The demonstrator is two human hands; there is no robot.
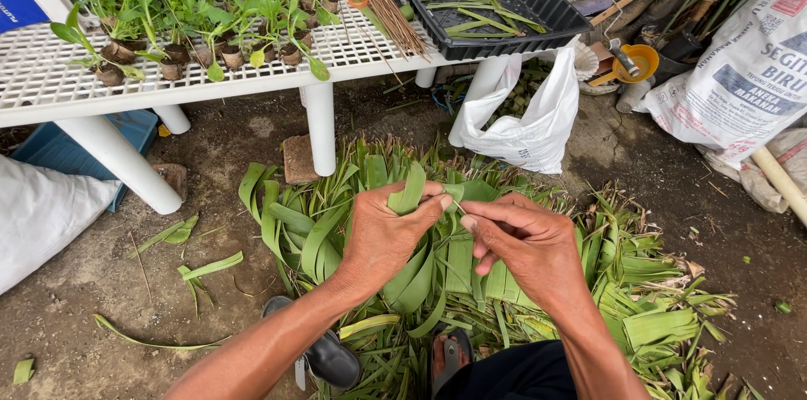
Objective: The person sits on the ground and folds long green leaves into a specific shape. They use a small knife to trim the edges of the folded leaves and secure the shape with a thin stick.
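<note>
We pinch a folded leaf strip (pixel 420 190) between left hand (pixel 382 236) and right hand (pixel 525 240) fingers, steadying its curl above the leaf pile (pixel 639 282).

I see a green leaf strip (pixel 414 190) curled into a loop, its broad blade arching up toward twelve o'clock and its narrow end folded across toward three o'clock. It sits pinched between my left hand (pixel 382 236) at nine o'clock and my right hand (pixel 525 244) at three o'clock, held above the heap of cut leaves (pixel 647 282) spread on the ground at six o'clock
</note>
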